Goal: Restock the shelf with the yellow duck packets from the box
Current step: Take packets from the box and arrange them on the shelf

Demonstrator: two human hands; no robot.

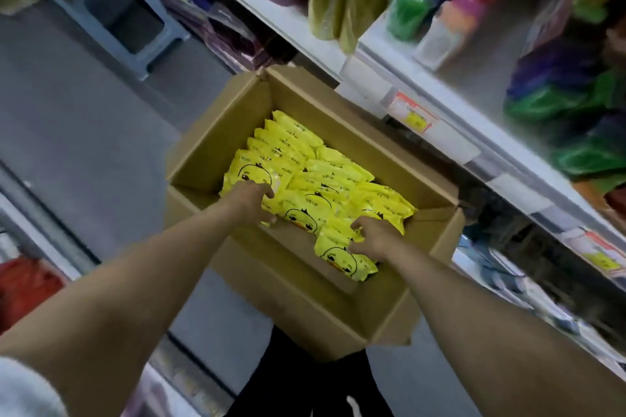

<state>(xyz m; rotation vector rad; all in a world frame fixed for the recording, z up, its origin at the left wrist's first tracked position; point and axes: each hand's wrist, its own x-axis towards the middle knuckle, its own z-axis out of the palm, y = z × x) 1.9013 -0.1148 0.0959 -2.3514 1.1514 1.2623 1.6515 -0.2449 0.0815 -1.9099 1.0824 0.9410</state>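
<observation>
An open cardboard box [216, 132] stands on the floor in front of me, its flaps folded out. Several yellow duck packets [325, 176] stand in rows inside it. My left hand [252, 198] reaches into the box and rests on the packets at the near left, fingers curled over one packet's top. My right hand [371, 237] is lower right in the box, fingers bent around the top of the nearest yellow duck packet [342, 259]. Neither packet is lifted clear of the others.
White shelves [450, 132] run along the right, stocked with green, purple and olive packs, with price tags [411, 113] on the edge. A grey plastic stool [135, 20] stands on the grey floor at upper left. A red bag [23, 288] lies at left.
</observation>
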